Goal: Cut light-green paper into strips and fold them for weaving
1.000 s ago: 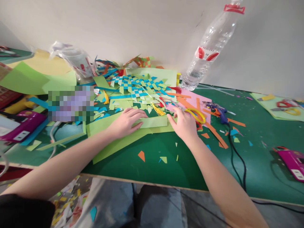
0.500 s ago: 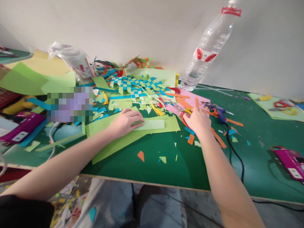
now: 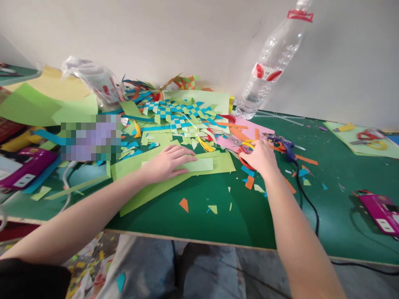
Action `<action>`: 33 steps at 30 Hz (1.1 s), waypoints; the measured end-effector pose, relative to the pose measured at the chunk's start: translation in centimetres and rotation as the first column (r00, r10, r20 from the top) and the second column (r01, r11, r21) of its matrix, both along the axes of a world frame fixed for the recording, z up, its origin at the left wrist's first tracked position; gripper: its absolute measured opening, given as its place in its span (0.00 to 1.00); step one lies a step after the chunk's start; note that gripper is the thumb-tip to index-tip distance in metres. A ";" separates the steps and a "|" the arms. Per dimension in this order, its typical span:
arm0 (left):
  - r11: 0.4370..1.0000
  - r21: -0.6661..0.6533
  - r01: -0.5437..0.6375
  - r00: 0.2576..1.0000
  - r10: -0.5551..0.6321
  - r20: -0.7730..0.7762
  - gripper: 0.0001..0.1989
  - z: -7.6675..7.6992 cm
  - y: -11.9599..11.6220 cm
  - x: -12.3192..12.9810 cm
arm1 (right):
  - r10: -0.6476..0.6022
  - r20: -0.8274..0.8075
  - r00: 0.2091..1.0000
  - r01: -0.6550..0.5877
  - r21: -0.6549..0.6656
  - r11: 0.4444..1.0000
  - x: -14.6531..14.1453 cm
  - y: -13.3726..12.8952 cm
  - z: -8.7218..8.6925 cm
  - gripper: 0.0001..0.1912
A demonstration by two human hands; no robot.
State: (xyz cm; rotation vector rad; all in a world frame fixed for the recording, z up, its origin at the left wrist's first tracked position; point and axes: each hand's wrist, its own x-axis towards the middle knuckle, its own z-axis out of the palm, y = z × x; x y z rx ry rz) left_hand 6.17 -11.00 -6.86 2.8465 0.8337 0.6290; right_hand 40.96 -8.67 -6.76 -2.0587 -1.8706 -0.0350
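Observation:
My left hand (image 3: 170,164) lies flat, fingers stretched out, on a pale green paper strip (image 3: 204,164). That strip rests on larger bright green sheets (image 3: 146,198) at the table's front. To the right, my right hand (image 3: 261,157) has its fingers closed on scissors (image 3: 241,154) with red and yellow handles. The blades point up and left, over pink paper (image 3: 225,142). Blue and green woven paper pieces (image 3: 179,115) lie heaped behind my hands, with a yellow tassel (image 3: 206,145) among them.
A tall clear bottle (image 3: 264,70) stands by the wall. Right of my hand lie a blue glue gun (image 3: 289,151) with a black cable, a purple device (image 3: 382,211) and other scissors (image 3: 370,143). A plastic-wrapped cup (image 3: 101,85) stands back left. Paper scraps (image 3: 184,204) lie near the front edge.
My left hand has slid slightly right along the pale strip, baring some of it on the left side. My right hand stays at the scissors, its fingers closing further around the handles.

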 end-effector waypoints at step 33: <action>0.988 -0.029 -0.154 0.982 0.150 -0.113 0.17 -0.4 1.0 -0.8 | 0.458 -0.332 0.825 -0.555 -0.322 0.767 0.7 -1.8 2.9 0.26</action>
